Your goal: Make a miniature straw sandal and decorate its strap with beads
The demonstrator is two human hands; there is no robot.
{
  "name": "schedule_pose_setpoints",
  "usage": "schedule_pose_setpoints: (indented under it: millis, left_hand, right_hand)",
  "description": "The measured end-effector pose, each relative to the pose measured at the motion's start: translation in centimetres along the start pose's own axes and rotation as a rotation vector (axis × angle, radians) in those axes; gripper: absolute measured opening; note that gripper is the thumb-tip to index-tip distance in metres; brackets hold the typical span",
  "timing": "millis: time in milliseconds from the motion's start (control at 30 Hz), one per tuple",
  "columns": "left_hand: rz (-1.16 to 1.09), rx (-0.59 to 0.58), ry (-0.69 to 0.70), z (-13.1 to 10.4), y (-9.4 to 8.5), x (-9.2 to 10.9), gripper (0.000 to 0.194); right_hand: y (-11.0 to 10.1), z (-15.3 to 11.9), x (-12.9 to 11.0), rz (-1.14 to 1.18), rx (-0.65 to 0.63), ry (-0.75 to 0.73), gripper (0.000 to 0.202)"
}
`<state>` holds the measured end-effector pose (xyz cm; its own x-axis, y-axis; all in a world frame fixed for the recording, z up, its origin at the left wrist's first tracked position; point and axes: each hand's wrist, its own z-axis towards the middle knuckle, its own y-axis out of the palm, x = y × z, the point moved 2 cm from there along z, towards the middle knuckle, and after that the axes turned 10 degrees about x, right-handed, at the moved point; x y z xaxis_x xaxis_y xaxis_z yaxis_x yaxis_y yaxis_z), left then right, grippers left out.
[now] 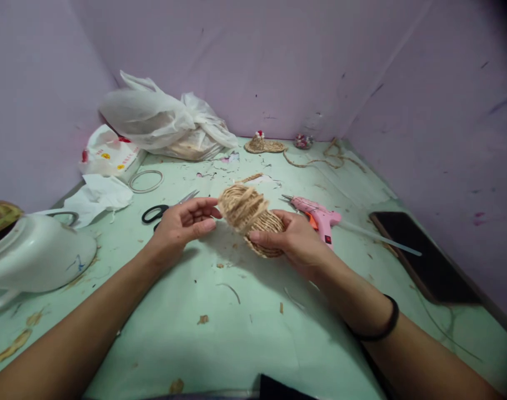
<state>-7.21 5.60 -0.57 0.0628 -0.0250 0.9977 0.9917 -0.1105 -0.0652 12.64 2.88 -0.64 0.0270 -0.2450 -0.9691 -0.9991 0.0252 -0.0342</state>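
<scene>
A small slipper-shaped piece of coiled jute rope [266,226] is held tilted above the table, a fuzzy band crossing its upper end. My right hand [299,236] grips its lower right side, thumb on top and fingers behind. My left hand [189,221] is at its left end, fingers loosely bent and thumb apart; the fingertips are close to the fibres, and whether they touch is unclear. Black-handled scissors [155,213] lie partly behind my left hand. A pink glue gun [315,214] with a translucent glue stick lies beyond my right hand.
Behind are a similar jute piece [265,145] with a trailing cord [315,163], a clear container of beads [304,141] and a white plastic bag [165,119]. A tape roll [146,181] and white pot [40,250] stand left; a dark phone [423,255] lies right.
</scene>
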Motion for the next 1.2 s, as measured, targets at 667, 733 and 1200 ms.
schedule_pose_setpoints:
  millis: [667, 733, 1200]
  left_hand:
    - [0.596, 0.01, 0.29, -2.2, 2.4, -1.1, 0.027]
    - [0.612, 0.018, 0.257, -2.4, 2.7, -0.9, 0.033]
    - [0.868, -0.017, 0.241, -1.9, 3.6, -0.8, 0.016]
  right_hand:
    - [-0.1, -2.0, 1.1, -0.926, 0.132, -0.805, 0.011]
    - [0.0, -1.8, 1.2, -0.933, 0.133, -0.824, 0.012]
    - [0.2, -0.9, 1.3, -0.927, 0.132, -0.822, 0.007]
